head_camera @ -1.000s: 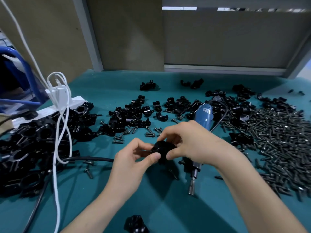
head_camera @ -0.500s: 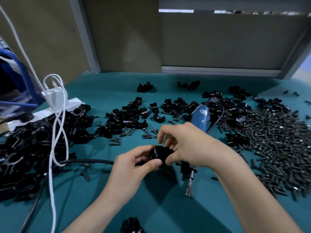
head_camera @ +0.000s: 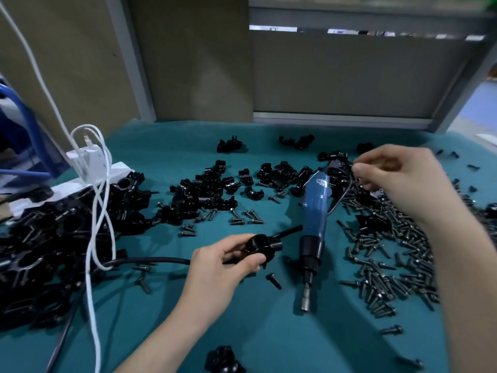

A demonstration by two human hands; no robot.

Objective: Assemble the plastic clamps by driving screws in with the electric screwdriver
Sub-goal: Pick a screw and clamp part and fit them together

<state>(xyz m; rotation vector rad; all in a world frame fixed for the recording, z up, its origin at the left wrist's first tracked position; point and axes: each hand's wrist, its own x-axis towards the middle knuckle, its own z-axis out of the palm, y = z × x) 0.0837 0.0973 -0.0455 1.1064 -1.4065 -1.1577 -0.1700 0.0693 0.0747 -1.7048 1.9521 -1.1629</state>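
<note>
Left hand [head_camera: 223, 265] pinched the clamp [head_camera: 265, 247] just above the counter [head_camera: 269, 332], centre frame | right hand [head_camera: 395, 176] blurred over the screws [head_camera: 390, 251] at right, fingers curled, grip unreadable | screwdriver [head_camera: 313, 211] lay unheld between them | risk: clamp might twist in the one-hand pinch, misaligning its hole; a picked screw might drop back into the pile.
</note>
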